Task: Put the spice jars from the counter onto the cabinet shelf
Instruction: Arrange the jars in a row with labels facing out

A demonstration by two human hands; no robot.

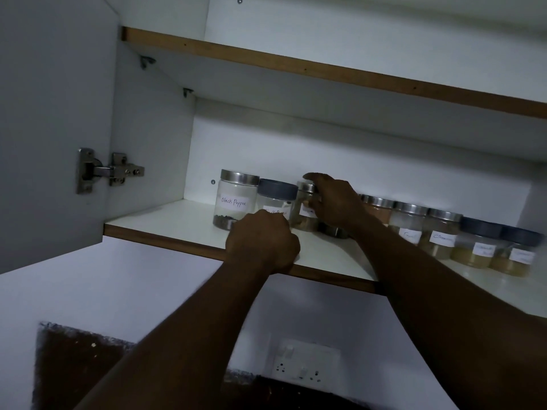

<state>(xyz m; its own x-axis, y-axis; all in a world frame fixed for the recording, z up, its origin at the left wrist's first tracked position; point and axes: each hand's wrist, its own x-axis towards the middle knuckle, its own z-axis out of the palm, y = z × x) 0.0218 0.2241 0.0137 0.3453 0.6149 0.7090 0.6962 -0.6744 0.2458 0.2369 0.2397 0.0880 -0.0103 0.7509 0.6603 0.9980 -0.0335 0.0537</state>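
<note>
hidden: our left hand (263,241) is curled in front of the grey-lid jar (276,193), and we can't tell if it's gripping anything
right hand (334,202): wrapped round the steel-lid jar (302,220), label half covered
contents: brownish bits at the bottom
where: shelf (177,220), near its back edge

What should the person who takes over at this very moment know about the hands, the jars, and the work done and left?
Left hand: curled in front of the blue-lid jar; whether it grips the jar is hidden.
Right hand: grips the steel-lid jar, third from the left on the cabinet shelf.
Done: the Black Pepper jar stands leftmost; more labelled jars stand in a row to the right.
Left: let go of the held jar. The counter is out of view, so I cannot tell if jars remain there.
</note>
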